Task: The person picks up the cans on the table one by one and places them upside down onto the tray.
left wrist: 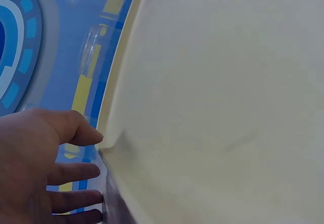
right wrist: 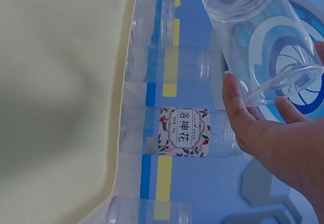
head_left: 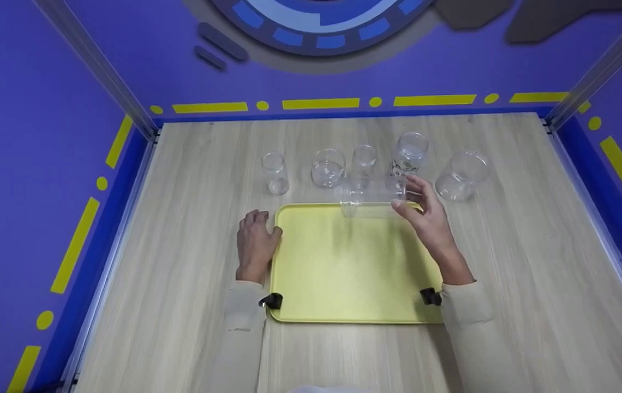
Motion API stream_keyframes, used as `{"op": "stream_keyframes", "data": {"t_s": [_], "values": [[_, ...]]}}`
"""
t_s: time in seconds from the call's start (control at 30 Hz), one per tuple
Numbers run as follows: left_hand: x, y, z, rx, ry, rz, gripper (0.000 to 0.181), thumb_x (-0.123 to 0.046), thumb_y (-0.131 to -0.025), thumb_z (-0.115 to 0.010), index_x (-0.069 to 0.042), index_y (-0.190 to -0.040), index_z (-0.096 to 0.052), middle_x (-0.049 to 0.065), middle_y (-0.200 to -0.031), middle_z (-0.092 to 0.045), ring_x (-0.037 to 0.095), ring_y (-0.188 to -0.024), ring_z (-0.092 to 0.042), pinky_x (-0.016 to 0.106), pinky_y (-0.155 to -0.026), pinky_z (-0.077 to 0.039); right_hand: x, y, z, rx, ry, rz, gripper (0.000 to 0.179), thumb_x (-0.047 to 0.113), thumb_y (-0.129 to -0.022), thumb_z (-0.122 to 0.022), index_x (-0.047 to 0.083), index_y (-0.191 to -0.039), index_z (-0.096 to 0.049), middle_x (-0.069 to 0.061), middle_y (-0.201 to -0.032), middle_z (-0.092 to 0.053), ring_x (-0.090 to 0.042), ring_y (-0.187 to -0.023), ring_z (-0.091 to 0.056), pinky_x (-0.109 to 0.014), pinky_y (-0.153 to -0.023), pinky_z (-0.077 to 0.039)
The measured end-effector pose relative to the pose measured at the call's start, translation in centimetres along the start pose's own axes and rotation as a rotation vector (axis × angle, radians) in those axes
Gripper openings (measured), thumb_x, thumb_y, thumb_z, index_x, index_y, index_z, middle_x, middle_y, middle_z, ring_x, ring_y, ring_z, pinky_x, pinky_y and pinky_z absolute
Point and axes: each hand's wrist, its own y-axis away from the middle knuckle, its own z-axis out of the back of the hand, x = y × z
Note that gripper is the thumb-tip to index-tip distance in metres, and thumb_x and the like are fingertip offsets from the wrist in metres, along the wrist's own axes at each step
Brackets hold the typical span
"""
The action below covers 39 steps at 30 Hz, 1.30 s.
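My right hand [head_left: 428,221] grips a clear plastic jar [head_left: 371,194] by its base end, fingers and thumb around it. The jar lies sideways in the air over the far edge of a yellow tray [head_left: 344,273]. Its threaded open mouth points left, and it looks empty in the right wrist view. At the tray's left side rests my left hand [head_left: 255,243], the thumb by the far left corner of the rim. In the left wrist view the fingers [left wrist: 76,199] lie fairly straight just outside that rim.
Several clear jars stand behind the tray: a slim one [head_left: 275,173], a short one [head_left: 328,168], another narrow one [head_left: 365,159], one with a floral label [right wrist: 185,133] and a wide one [head_left: 462,176] at right. Blue panels [head_left: 316,82] enclose the wooden table [head_left: 191,218].
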Motion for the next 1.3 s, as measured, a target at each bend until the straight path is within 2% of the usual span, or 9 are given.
{"op": "stream_keyframes", "data": {"t_s": [0.27, 0.57, 0.87, 1.3], "values": [[0.2, 0.1, 0.1, 0.013, -0.028, -0.018, 0.035, -0.017, -0.093, -0.071, 0.001, -0.123, -0.074, 0.028, -0.142, -0.058, 0.047, -0.13, -0.055, 0.057, -0.107, -0.045, 0.3, -0.1, 0.6, 0.004, 0.059, -0.006, 0.066, 0.008, -0.097, -0.073, 0.0, -0.156, -0.043, -0.028, -0.147, -0.047, -0.039, -0.131, -0.049, -0.042, -0.105, -0.042], [0.6, 0.8, 0.5, 0.065, -0.03, -0.051, 0.039, -0.018, -0.097, -0.067, -0.004, -0.133, -0.071, 0.027, -0.152, -0.051, 0.047, -0.143, -0.044, 0.057, -0.118, -0.035, 0.8, -0.3, 0.9, 0.024, 0.135, -0.004, 0.067, 0.01, -0.098, -0.073, 0.001, -0.157, -0.043, -0.021, -0.145, -0.051, -0.033, -0.13, -0.051, -0.047, -0.109, -0.042], [0.7, 0.7, 0.5, 0.086, -0.07, -0.083, 0.041, -0.019, -0.097, -0.066, -0.004, -0.135, -0.07, 0.029, -0.152, -0.05, 0.049, -0.142, -0.044, 0.059, -0.117, -0.035, 1.2, -0.3, 1.1, 0.025, 0.202, 0.038, 0.067, 0.01, -0.097, -0.076, 0.003, -0.157, -0.045, -0.021, -0.146, -0.05, -0.033, -0.13, -0.05, -0.053, -0.108, -0.043], [0.3, 0.6, 0.8, 0.146, -0.098, -0.069, 0.044, -0.02, -0.099, -0.064, -0.005, -0.141, -0.065, 0.027, -0.155, -0.046, 0.048, -0.144, -0.042, 0.062, -0.115, -0.036, 1.8, -0.5, 1.8, 0.005, 0.417, 0.095, 0.071, 0.012, -0.092, -0.079, 0.001, -0.155, -0.048, -0.024, -0.142, -0.045, -0.038, -0.129, -0.048, -0.053, -0.104, -0.046]]}}
